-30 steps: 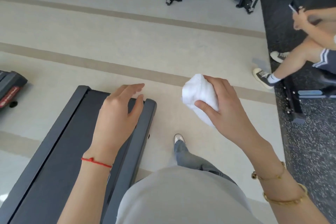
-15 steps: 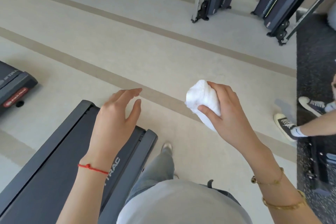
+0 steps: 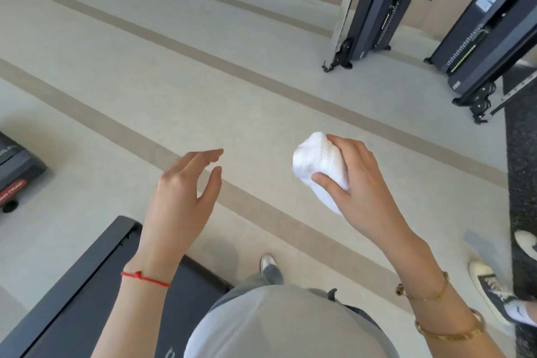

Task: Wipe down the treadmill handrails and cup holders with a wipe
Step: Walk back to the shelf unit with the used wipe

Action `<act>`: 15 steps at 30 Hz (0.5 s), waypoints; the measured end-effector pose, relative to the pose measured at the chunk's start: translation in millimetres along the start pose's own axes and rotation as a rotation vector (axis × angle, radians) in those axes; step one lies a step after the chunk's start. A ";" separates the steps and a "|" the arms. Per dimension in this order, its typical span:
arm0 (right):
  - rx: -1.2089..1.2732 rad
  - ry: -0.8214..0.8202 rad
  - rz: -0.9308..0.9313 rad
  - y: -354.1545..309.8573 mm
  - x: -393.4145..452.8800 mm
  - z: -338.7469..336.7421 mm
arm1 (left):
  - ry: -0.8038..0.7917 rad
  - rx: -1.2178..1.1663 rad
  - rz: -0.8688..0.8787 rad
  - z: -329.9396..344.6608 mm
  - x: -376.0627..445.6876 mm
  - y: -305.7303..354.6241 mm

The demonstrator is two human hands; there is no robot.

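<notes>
Far left of our left hand, we read a partial "TRAC" in white on the red label of a second treadmill; other lettering is illegible.

You have two hands in view: your left hand, with loose fingers holding nothing, and your right hand, gripping one white wipe. One treadmill deck lies below you, and the end of a second machine shows at the left edge. You can count two dark weight machines standing at the far side. Your wrists carry three bracelets: one red string on the left and two gold ones on the right. Three shoes show: one of yours and two of another person's. Two darker stripes cross the floor.
</notes>
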State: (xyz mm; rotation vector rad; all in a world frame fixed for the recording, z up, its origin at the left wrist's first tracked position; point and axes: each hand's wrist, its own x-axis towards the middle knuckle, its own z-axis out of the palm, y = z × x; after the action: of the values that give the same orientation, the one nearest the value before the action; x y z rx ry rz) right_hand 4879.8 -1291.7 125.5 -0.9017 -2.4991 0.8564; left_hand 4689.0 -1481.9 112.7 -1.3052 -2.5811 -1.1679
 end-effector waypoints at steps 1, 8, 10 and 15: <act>0.007 0.002 -0.011 -1.7 25.1 1.7 | 0.006 0.002 -0.007 1.5 21.3 -7.1; 0.012 -0.051 -0.067 -14.5 182.6 31.7 | 0.043 0.029 -0.060 7.1 147.0 -61.2; 0.009 -0.081 -0.086 -17.3 226.6 47.5 | 0.059 0.045 -0.089 10.2 177.7 -81.8; 0.022 -0.151 -0.148 -25.3 344.9 96.3 | 0.086 0.077 -0.169 20.2 261.4 -140.0</act>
State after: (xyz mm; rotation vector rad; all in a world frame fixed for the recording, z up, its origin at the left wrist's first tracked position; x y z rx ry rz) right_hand 4566.0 -1118.2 108.5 -0.6573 -2.6401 0.9324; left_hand 4427.0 -1342.1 99.5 -1.0160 -2.6878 -1.1071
